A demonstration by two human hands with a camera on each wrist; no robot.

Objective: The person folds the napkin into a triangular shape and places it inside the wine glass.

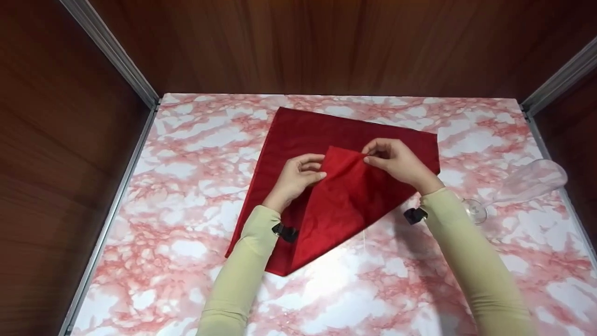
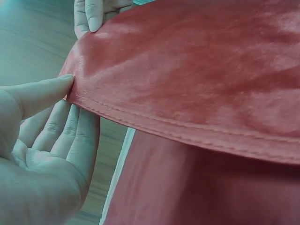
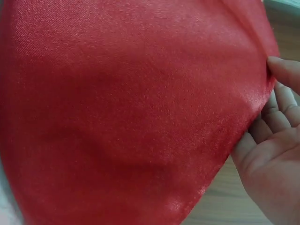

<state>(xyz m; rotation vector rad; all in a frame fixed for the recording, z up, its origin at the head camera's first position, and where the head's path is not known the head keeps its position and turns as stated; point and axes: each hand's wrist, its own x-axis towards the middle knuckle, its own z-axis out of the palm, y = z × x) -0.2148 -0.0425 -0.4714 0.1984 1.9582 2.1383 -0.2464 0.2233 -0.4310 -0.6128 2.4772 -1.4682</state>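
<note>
A red satin-like cloth (image 1: 303, 126) lies on the table, its near part lifted and folded over toward the far side. The raised flap (image 1: 338, 196) shows a brighter red. My left hand (image 1: 296, 179) pinches the flap's left edge between thumb and fingers. In the left wrist view, a stitched hem (image 2: 187, 126) runs away from that thumb. On the other side, my right hand (image 1: 396, 161) pinches the flap's upper right edge. The right wrist view shows the cloth (image 3: 140, 108) stretched smooth up to that hand's thumb. What lies beneath the cloth is hidden.
To the right, a clear, round-footed glass-like object (image 1: 527, 184) lies on its side near my right forearm. The table (image 1: 186, 186) has a pink and white marbled top. Brown wood-look panels (image 1: 303, 46) with metal edging stand along its back and sides.
</note>
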